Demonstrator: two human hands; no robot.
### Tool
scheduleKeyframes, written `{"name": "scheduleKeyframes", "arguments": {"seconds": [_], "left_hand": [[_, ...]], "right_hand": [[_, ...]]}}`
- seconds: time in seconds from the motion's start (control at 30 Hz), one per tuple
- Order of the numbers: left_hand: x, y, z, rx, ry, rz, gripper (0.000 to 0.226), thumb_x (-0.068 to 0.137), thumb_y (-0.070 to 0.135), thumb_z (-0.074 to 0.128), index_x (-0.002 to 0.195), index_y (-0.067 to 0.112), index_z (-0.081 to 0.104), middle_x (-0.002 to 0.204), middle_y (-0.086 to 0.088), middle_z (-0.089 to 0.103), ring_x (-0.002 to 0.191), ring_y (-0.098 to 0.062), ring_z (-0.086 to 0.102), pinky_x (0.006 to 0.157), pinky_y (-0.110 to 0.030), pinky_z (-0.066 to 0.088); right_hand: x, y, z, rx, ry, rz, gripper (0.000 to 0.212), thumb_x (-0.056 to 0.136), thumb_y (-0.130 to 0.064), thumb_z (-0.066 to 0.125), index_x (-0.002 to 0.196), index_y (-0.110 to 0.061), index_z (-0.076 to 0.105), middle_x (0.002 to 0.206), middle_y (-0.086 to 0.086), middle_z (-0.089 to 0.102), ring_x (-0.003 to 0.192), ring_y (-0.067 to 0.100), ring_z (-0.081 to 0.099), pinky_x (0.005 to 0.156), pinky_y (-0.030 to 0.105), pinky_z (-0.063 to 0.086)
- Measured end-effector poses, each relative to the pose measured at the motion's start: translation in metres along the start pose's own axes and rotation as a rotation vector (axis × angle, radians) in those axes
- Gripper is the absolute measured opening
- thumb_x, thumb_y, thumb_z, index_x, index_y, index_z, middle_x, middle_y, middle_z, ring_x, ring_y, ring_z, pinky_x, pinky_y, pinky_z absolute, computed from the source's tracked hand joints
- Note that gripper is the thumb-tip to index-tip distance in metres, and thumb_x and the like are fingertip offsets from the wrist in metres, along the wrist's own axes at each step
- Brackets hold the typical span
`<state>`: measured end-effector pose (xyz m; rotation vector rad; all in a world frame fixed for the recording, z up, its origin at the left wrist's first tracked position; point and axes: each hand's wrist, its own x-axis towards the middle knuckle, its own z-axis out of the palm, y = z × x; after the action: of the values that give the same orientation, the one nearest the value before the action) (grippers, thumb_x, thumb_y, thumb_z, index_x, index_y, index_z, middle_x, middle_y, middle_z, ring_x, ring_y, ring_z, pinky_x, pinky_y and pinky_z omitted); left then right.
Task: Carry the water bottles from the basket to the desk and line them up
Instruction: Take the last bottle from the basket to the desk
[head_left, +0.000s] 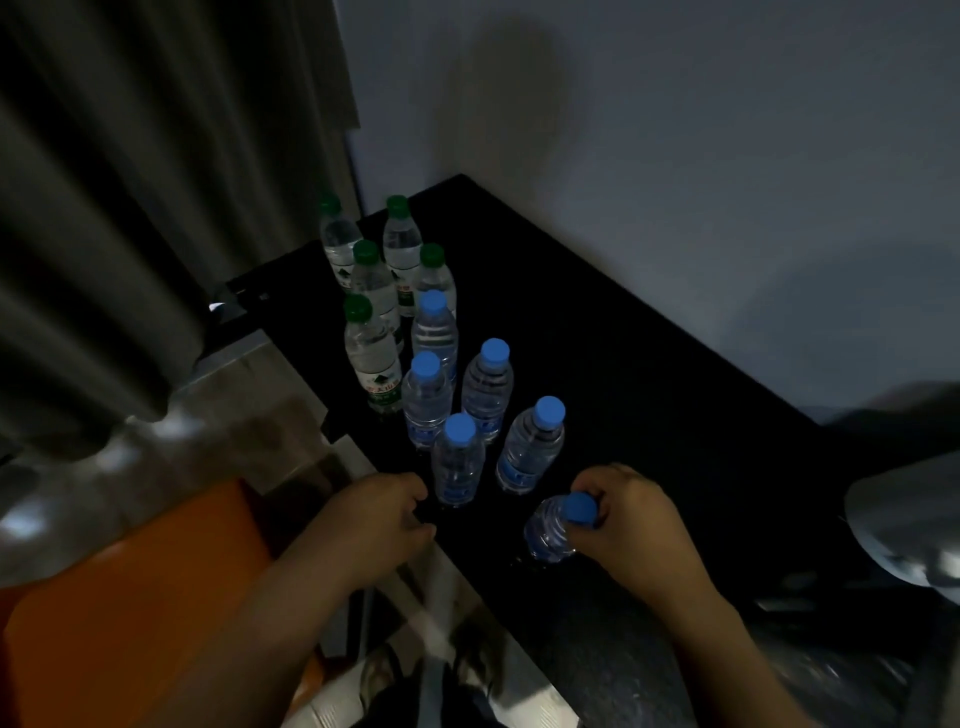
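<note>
Several clear water bottles stand in two rows on the black desk (649, 374): green-capped ones (371, 353) at the back, blue-capped ones (485, 392) nearer me. My right hand (631, 519) grips the neck of a blue-capped bottle (550, 530) standing on the desk at the near end of the right row. My left hand (384, 514) hovers with curled fingers at the desk's left edge, just beside the nearest blue-capped bottle (458, 462), holding nothing. The scene is dim.
An orange basket or bin (130, 597) sits on the floor at lower left. Grey curtains (130, 208) hang at the left, a pale wall behind the desk. A grey chair or cushion (904, 525) shows at the right edge.
</note>
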<state>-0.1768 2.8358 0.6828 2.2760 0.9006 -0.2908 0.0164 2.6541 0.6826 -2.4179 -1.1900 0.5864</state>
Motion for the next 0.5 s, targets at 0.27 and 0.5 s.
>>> {"name": "scheduleKeyframes", "arguments": {"seconds": [0.27, 0.5], "left_hand": [[0.007, -0.008, -0.006, 0.032, -0.029, 0.022, 0.041, 0.086, 0.032, 0.064, 0.125, 0.018, 0.056, 0.121, -0.001, 0.061, 0.11, -0.013, 0.057, 0.096, -0.029, 0.047], [0.007, -0.012, -0.011, 0.045, -0.033, 0.033, 0.042, 0.087, 0.031, 0.063, 0.126, 0.018, 0.055, 0.122, 0.0, 0.06, 0.111, -0.013, 0.057, 0.096, -0.028, 0.046]], "right_hand": [[0.004, 0.005, 0.014, 0.006, -0.073, 0.065, 0.028, 0.07, -0.032, 0.074, 0.085, -0.042, 0.052, 0.089, -0.018, 0.049, 0.078, -0.004, 0.053, 0.06, 0.011, 0.04], [0.0, 0.004, 0.014, 0.014, -0.055, 0.126, 0.03, 0.069, -0.03, 0.073, 0.083, -0.043, 0.05, 0.091, -0.016, 0.051, 0.078, -0.001, 0.054, 0.062, 0.012, 0.041]]}}
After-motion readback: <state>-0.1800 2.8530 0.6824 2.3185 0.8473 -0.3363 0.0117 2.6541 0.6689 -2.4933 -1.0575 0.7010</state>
